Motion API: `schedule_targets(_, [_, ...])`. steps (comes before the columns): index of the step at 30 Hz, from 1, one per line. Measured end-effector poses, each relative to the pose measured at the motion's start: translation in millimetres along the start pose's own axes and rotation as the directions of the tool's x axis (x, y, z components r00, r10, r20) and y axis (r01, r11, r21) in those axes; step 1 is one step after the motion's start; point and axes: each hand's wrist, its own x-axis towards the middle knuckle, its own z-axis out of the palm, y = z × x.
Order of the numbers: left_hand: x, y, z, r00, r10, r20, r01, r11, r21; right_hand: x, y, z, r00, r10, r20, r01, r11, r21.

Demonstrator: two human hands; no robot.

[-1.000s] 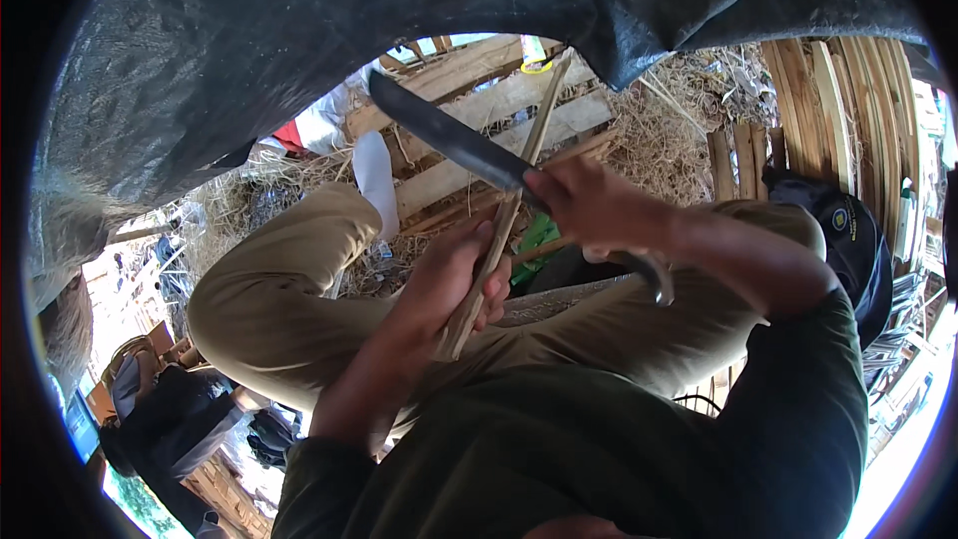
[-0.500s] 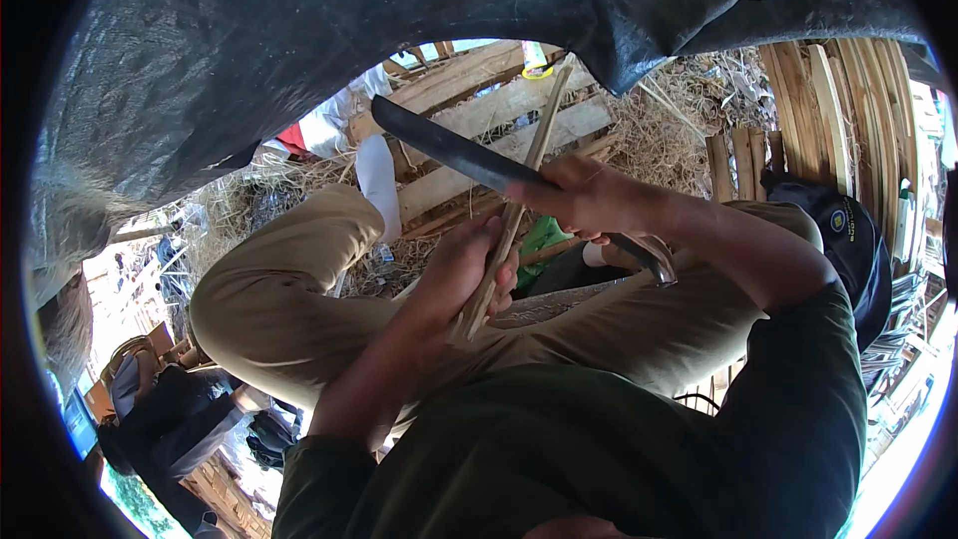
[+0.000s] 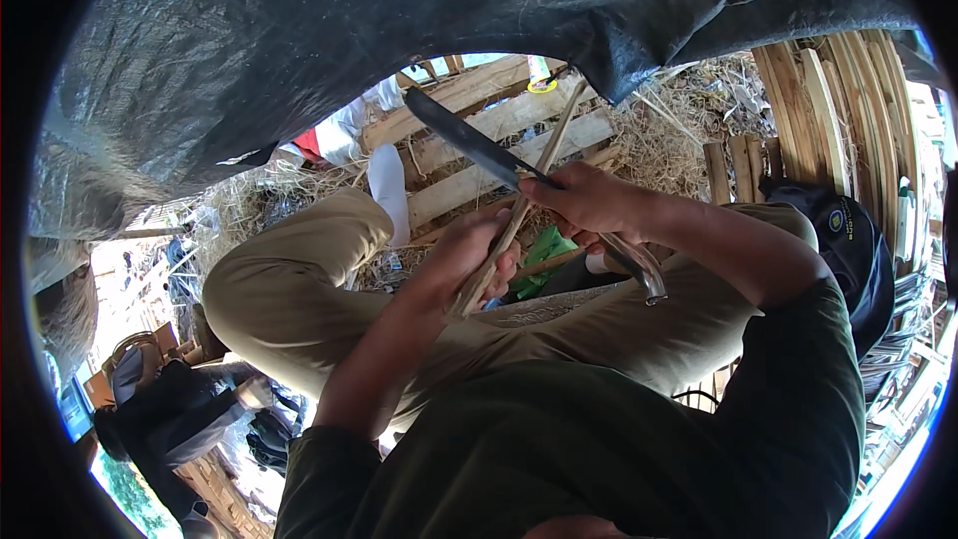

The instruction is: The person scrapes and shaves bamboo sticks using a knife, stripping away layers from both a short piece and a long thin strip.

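Note:
My left hand [image 3: 467, 258] grips a long thin bamboo stick [image 3: 544, 162] near its lower end, above my lap. The stick slants up and away toward the wooden slats. My right hand [image 3: 581, 201] holds a large knife by its handle. The knife's dark blade [image 3: 469, 139] points up and to the left and crosses the stick just above my left hand. The curved metal end of the handle [image 3: 639, 269] sticks out below my right hand. My knees in tan trousers [image 3: 289, 289] are bent under both hands.
A dark tarpaulin [image 3: 399, 30] hangs overhead. Wooden slats [image 3: 479, 130] and straw [image 3: 659, 140] lie ahead. Split bamboo strips [image 3: 848, 110] stand at the right beside a dark cap [image 3: 848, 240]. A green object [image 3: 544, 258] lies under my hands. Dark bags [image 3: 170, 409] sit lower left.
The knife blade has slid forward and upward along the stick, and my right hand has moved with it, away from my body. My left hand keeps its hold on the stick.

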Motion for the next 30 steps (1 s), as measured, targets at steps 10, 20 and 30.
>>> schedule_targets(10, [1,1,-4,0.997,-0.046,0.054,0.047,0.999,-0.022,-10,11,1,0.971,0.045,0.233,-0.112,0.952,0.283])
schedule_targets(20, [14,3,-5,1.000,-0.015,-0.006,0.015,0.993,0.116,-18,9,12,0.995,0.034,0.095,-0.060,0.958,0.282])
schedule_targets(30, [106,5,-52,0.898,0.101,0.428,-0.088,0.995,-0.050,-12,10,14,0.992,-0.119,-0.038,0.122,0.988,0.091])
